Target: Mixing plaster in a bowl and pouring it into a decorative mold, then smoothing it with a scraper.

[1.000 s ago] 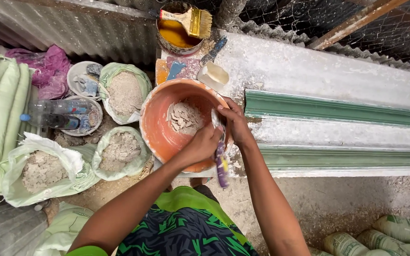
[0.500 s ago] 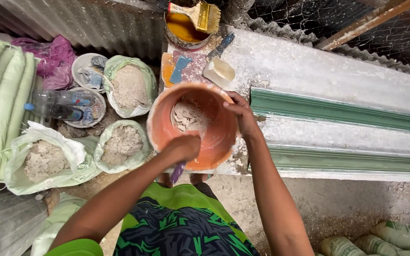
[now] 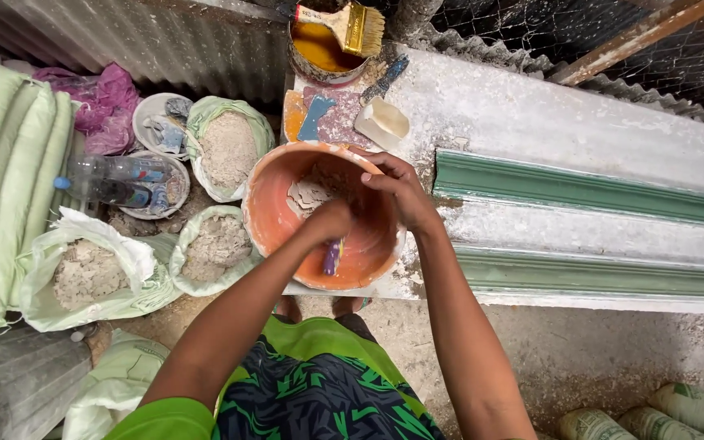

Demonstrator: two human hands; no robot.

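Head view: you are standing at the white, plaster-crusted desk point(image 3: 531, 122), and your left hand point(image 3: 329, 222) is reaching down inside the round orange plastic bowl point(image 3: 275, 204). The fingers of that hand are curled tight around the handle of a small blue-and-purple tool point(image 3: 333, 257), whose lower end is pointing toward the near wall of the bowl. Your right hand point(image 3: 397, 187) is gripping the bowl's far right rim, fingers pressed together over the edge and thumb side outside. The bowl is sitting on the desk's left end, overhanging the near edge slightly. A lump of pale grey plaster point(image 3: 310, 194) is lying in the bowl's far left part, just beside your left hand.

On the desk beyond the bowl, a cream-coloured wedge-shaped block point(image 3: 383, 122) is resting just beside a blue-handled scraper point(image 3: 385, 79). At the far edge, a round tin of amber liquid point(image 3: 319, 49) is carrying a yellow-bristled paintbrush point(image 3: 352, 24) across its rim. Two long green moulded strips point(image 3: 580, 187) are running along the desk to your right.

On the floor to your left, three open pale green sacks of grey-white powder point(image 3: 226, 151) are standing close together, near a clear plastic bottle point(image 3: 107, 179) lying over a white dish point(image 3: 174, 186).
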